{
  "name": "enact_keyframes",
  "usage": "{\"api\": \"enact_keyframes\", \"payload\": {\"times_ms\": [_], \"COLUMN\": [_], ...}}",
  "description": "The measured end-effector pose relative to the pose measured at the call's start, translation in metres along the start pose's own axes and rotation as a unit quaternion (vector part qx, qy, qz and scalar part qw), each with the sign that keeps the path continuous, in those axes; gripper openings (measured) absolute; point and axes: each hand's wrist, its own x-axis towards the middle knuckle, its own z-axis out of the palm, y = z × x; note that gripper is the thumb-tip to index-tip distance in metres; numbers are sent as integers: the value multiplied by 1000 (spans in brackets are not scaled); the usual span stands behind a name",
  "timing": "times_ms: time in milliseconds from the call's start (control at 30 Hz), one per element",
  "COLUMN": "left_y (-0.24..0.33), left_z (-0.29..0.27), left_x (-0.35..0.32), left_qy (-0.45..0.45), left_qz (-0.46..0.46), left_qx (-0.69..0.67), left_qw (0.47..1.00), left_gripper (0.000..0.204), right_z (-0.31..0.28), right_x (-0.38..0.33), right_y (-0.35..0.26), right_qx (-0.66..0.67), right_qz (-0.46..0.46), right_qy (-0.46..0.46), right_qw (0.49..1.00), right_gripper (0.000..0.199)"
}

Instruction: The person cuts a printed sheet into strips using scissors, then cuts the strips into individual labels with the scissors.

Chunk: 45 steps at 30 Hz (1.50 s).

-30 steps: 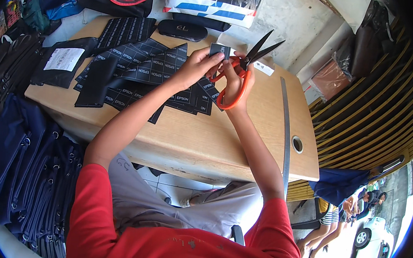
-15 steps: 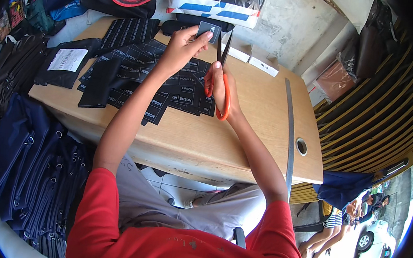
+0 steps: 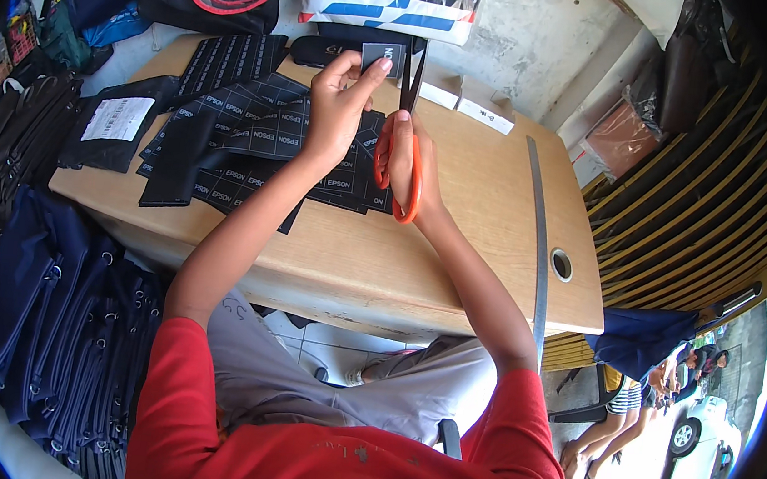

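My left hand [image 3: 341, 99] pinches a small dark printed label piece [image 3: 378, 54] between thumb and fingers, held up above the far side of the table. Close beside it, my right hand [image 3: 402, 154] grips a pair of orange-handled scissors [image 3: 415, 183]. The scissor blades [image 3: 413, 82] point away from me and stand a little apart, along the right edge of the label piece. Whether they touch it I cannot tell. Beneath my left forearm lie overlapping black sheets [image 3: 260, 133] with rows of white print. A plain black strip [image 3: 176, 162] rests on them at the left.
A wooden table [image 3: 476, 220] carries a long metal ruler [image 3: 537, 226] at right and small white boxes [image 3: 486, 105] at back. A black packet [image 3: 111, 124] lies at left. Dark blue bags [image 3: 41, 301] are piled left of me. People [image 3: 629, 407] and a white car [image 3: 704, 432] appear at far right.
My left hand has turned slightly, and the label piece has shifted a little left with it. The scissors have moved slightly left, their blades now closer together. The whole view has shifted slightly.
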Motion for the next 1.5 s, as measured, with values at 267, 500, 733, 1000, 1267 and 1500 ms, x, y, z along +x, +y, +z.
{"api": "enact_keyframes", "payload": {"times_ms": [267, 500, 733, 1000, 1267, 1500], "left_y": [-3, -5, 0, 4, -3, 1], "left_z": [2, -1, 5, 7, 2, 5], "left_x": [-2, -5, -7, -10, -7, -8], "left_qy": [23, -13, 1, -6, -25, -12], "left_qz": [-20, 42, 28, -5, 35, -2], "left_qx": [-47, 54, 24, 7, 34, 3], "left_qw": [998, 998, 999, 1000, 998, 1000], "left_gripper": [23, 18, 26, 25, 16, 27], "right_z": [5, 3, 2, 1, 2, 2], "right_x": [-2, -3, -3, -3, -3, -3], "right_y": [-3, -6, -8, -6, -6, -6], "right_qx": [-41, -47, -44, -27, -38, -48], "right_qz": [-29, -46, -39, -39, -38, -37], "right_qy": [2, 2, 5, 6, 7, 4], "right_qw": [999, 998, 998, 999, 998, 998], "right_gripper": [47, 47, 47, 47, 46, 46]}}
